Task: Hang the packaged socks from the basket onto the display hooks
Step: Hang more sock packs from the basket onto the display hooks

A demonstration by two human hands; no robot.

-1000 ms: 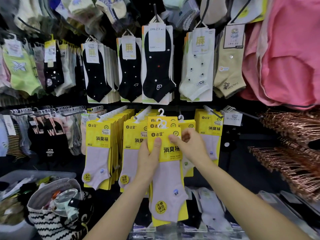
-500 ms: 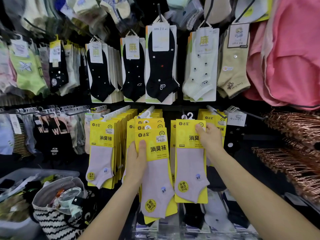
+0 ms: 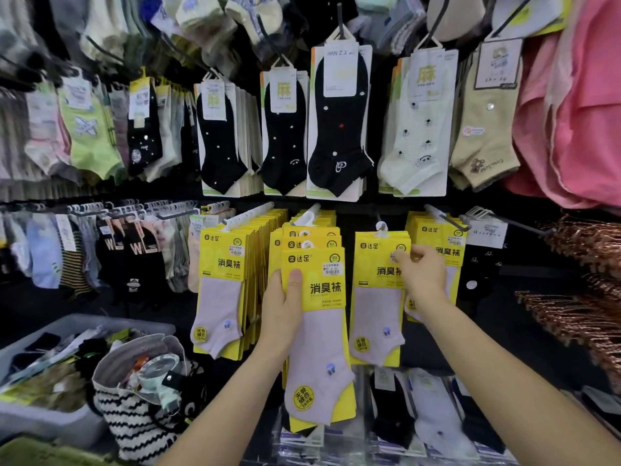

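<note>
While sock packs [image 3: 322, 331] fill left grip [image 3: 282, 304], right grip [image 3: 423, 274] pinches another pack [image 3: 376, 307].

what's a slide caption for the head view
Left hand grips a stack of yellow sock packs; right hand pinches a hung pack beside it.

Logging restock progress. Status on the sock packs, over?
Left hand grips stack of yellow sock packs. Right hand pinches single pack, hung by its white hanger. Nothing blocking it.
</note>
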